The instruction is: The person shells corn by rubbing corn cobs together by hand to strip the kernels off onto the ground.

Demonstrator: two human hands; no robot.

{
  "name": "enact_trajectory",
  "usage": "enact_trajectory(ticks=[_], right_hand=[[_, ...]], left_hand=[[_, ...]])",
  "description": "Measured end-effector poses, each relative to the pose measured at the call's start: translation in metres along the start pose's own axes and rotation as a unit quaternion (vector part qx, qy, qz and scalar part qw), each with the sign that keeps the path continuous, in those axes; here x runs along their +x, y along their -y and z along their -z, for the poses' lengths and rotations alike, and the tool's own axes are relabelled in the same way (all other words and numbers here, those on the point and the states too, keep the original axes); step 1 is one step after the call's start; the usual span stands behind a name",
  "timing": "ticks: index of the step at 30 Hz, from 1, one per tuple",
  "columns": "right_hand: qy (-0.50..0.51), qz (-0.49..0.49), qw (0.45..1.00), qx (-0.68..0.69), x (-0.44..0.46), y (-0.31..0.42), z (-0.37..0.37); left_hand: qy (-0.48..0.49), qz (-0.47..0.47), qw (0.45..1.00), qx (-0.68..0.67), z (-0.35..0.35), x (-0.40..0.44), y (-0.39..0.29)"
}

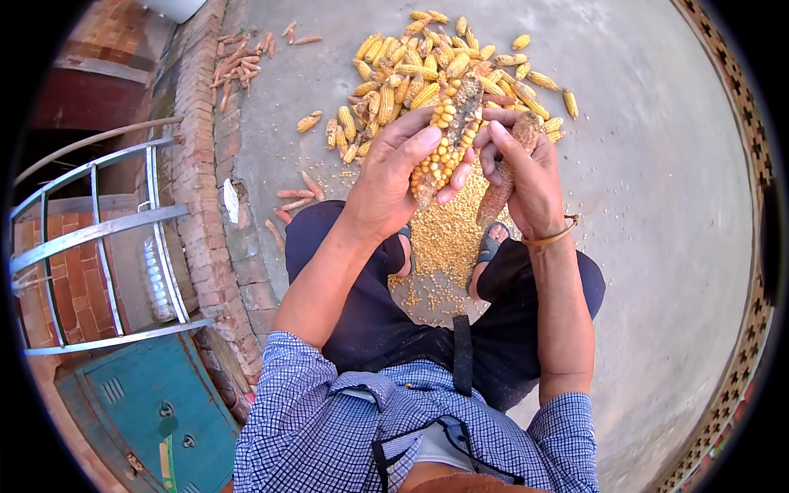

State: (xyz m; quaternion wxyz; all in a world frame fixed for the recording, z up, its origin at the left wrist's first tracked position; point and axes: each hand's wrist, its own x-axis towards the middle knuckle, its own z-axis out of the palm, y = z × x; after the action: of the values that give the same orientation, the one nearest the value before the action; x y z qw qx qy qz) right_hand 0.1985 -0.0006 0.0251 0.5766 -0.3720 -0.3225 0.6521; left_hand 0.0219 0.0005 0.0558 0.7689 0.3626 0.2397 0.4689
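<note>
My left hand [393, 177] is closed around an ear of corn [448, 135], held upright before me. Yellow kernels cover much of the ear, while a dark, bare patch shows near its top. In my right hand [530, 177] is a stripped corn cob [500, 185], reddish-brown and without visible kernels. The fingers of both hands come close together beside the ear; whether the right fingertips touch it I cannot tell. Loose kernels [448, 238] lie in a heap on the ground below, between my sandalled feet.
Beyond my hands lies a pile of corn ears [411, 70] on the concrete floor [666, 205]. Bare cobs [238, 66] are heaped by the brick edging [193, 140] at the left, and several more [296, 195] lie near my left knee. A metal frame [99, 238] and a teal cabinet [148, 403] stand farther left.
</note>
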Motion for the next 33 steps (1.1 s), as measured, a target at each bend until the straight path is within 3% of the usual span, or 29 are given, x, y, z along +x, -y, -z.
enact_trajectory(ticks=[23, 29, 33], right_hand=[[0.035, 0.010, 0.999, 0.000, -0.0014, -0.0016, -0.0034], [0.030, 0.023, 0.999, 0.011, -0.0039, 0.0008, -0.0048], [0.036, 0.035, 0.999, -0.003, -0.0043, 0.0006, -0.0038]], left_hand=[[-0.014, 0.038, 0.997, -0.059, 0.0048, -0.0004, 0.0017], [-0.062, 0.034, 0.997, 0.037, -0.0015, 0.0023, 0.0051], [0.016, 0.015, 1.000, 0.013, 0.0079, 0.0020, 0.0056]])
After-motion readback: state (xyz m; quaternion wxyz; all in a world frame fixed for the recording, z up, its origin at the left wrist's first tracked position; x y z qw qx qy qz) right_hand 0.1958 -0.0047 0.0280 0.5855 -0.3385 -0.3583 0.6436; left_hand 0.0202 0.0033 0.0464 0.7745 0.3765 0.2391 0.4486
